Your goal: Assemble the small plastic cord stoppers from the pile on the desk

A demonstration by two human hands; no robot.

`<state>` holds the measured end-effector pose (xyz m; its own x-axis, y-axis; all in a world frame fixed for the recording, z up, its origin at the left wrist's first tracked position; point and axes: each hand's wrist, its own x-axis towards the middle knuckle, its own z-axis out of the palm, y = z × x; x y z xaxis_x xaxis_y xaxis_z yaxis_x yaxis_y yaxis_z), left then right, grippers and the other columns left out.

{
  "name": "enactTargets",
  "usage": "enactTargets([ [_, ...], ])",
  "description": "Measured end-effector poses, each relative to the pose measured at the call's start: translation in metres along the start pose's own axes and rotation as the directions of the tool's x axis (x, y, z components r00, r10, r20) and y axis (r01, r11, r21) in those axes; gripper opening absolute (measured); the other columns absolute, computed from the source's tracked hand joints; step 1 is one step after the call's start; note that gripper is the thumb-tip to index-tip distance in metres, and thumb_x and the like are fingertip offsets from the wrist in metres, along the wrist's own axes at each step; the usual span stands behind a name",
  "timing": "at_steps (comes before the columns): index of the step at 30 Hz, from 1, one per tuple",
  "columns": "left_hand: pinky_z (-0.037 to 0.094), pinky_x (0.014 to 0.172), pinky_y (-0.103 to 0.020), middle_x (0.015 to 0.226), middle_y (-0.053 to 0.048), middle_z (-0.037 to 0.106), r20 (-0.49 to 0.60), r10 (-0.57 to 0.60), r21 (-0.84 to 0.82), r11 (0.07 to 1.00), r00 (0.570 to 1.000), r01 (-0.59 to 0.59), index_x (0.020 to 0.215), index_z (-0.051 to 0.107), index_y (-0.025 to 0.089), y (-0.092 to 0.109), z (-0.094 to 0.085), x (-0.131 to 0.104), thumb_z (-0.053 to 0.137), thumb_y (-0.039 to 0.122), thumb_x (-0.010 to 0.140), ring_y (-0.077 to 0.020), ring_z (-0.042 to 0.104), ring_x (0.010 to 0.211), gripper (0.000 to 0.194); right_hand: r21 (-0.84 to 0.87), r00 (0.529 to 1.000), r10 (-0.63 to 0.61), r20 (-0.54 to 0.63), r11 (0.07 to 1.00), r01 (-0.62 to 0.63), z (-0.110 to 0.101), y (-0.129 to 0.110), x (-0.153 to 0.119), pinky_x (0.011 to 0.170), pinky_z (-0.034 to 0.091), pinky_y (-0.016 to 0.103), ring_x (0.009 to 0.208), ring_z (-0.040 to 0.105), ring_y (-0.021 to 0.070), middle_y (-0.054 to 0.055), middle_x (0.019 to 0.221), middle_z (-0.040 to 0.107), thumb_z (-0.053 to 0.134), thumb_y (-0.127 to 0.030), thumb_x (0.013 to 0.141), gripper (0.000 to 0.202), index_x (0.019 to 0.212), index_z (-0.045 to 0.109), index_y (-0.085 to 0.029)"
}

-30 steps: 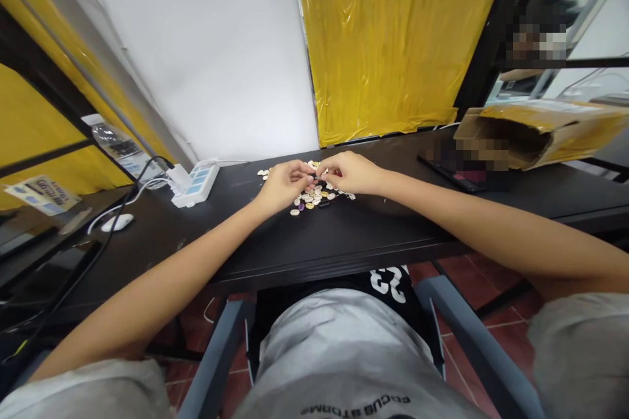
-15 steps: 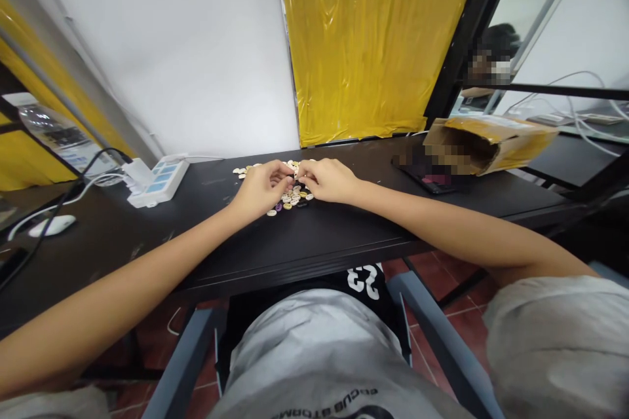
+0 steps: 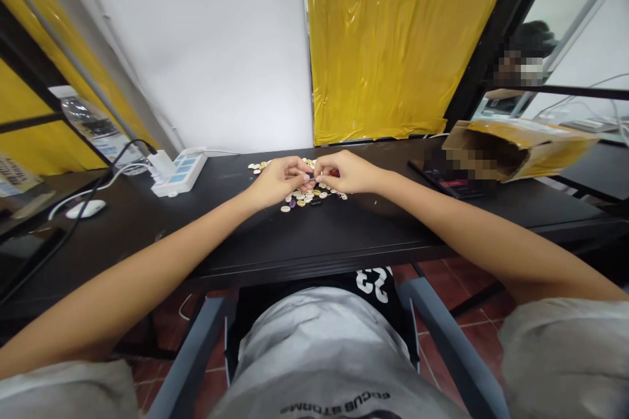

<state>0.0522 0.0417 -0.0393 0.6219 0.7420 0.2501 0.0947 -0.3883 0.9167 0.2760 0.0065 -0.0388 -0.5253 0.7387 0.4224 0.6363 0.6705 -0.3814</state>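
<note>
Over a spread of small oval button-like pieces (image 3: pixel 303 200), mostly cream with a few yellow, purple and black ones, my two hands meet fingertip to fingertip. My left hand (image 3: pixel 278 183) is closed in a pinch, with a small dark piece (image 3: pixel 310 176) showing at its thumb and fingertips. My right hand (image 3: pixel 346 172) is also pinched, touching or almost touching that piece from the other side. What its fingers grip is too small to make out. A bit of red shows under the right fingers. Part of the spread is hidden behind both hands.
On the left of the black table (image 3: pixel 275 236) are a power strip (image 3: pixel 184 173) with a plugged-in charger, a white mouse (image 3: pixel 86 209), cables and a water bottle (image 3: pixel 95 124). To the right, a phone (image 3: pixel 445 180) lies by an open cardboard box (image 3: pixel 521 147). A person (image 3: pixel 523 55) is beyond the frame.
The view has turned slightly left, so the scene sits further right. My fingertips have shifted against each other, and the dark piece now shows between them.
</note>
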Motion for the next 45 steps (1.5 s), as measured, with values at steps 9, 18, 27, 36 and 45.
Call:
enactTargets([
  [9, 0.066, 0.078, -0.032, 0.078, -0.008, 0.081, -0.071, -0.052, -0.073, 0.996, 0.996, 0.047, 0.092, 0.071, 0.012, -0.002, -0.003, 0.003, 0.072, 0.003, 0.089, -0.0182, 0.08, 0.073, 0.009, -0.155, 0.991, 0.128, -0.033, 0.979, -0.132, -0.004, -0.014, 0.002, 0.067, 0.036, 0.027, 0.064, 0.054, 0.0139, 0.0, 0.075, 0.068, 0.061, -0.008, 0.093, 0.027, 0.112, 0.08, -0.012],
  [18, 0.066, 0.075, -0.031, 0.072, -0.005, 0.078, -0.127, 0.002, -0.041, 0.999, 0.992, -0.008, 0.087, 0.07, 0.013, -0.004, 0.001, 0.003, 0.076, 0.004, 0.084, -0.0179, 0.079, 0.069, 0.011, -0.359, 0.979, 0.19, -0.076, 0.911, -0.204, 0.001, -0.029, -0.001, 0.075, 0.04, 0.031, 0.089, 0.073, 0.0249, 0.008, 0.101, 0.083, 0.058, -0.017, 0.098, 0.031, 0.12, 0.08, -0.019],
  [27, 0.068, 0.083, -0.036, 0.073, -0.007, 0.08, -0.156, -0.098, -0.139, 0.987, 0.983, 0.077, 0.09, 0.071, 0.01, 0.004, 0.004, 0.001, 0.074, 0.002, 0.086, -0.0192, 0.081, 0.07, 0.01, -0.122, 0.974, 0.198, -0.107, 0.97, -0.21, 0.005, -0.023, 0.0, 0.071, 0.042, 0.029, 0.074, 0.067, 0.0191, 0.005, 0.084, 0.078, 0.059, -0.013, 0.095, 0.027, 0.112, 0.079, -0.014],
  [36, 0.07, 0.08, -0.033, 0.074, -0.008, 0.081, -0.176, -0.152, -0.163, 0.979, 0.973, 0.123, 0.088, 0.066, 0.013, 0.007, 0.006, 0.001, 0.072, 0.0, 0.088, -0.0196, 0.083, 0.073, 0.014, -0.123, 0.979, 0.179, -0.1, 0.974, -0.191, 0.002, -0.017, 0.0, 0.07, 0.042, 0.029, 0.071, 0.065, 0.018, 0.004, 0.083, 0.078, 0.059, -0.015, 0.096, 0.027, 0.115, 0.079, -0.014],
  [45, 0.068, 0.075, -0.031, 0.072, -0.004, 0.08, -0.139, -0.015, 0.015, 1.0, 0.99, 0.017, 0.084, 0.063, 0.016, 0.0, 0.006, -0.002, 0.068, -0.001, 0.084, -0.021, 0.083, 0.074, 0.018, -0.689, 0.978, 0.205, 0.029, 0.713, -0.129, 0.003, -0.043, -0.003, 0.065, 0.03, 0.037, 0.095, 0.079, 0.0349, 0.016, 0.107, 0.084, 0.046, -0.022, 0.108, 0.032, 0.127, 0.07, -0.015],
])
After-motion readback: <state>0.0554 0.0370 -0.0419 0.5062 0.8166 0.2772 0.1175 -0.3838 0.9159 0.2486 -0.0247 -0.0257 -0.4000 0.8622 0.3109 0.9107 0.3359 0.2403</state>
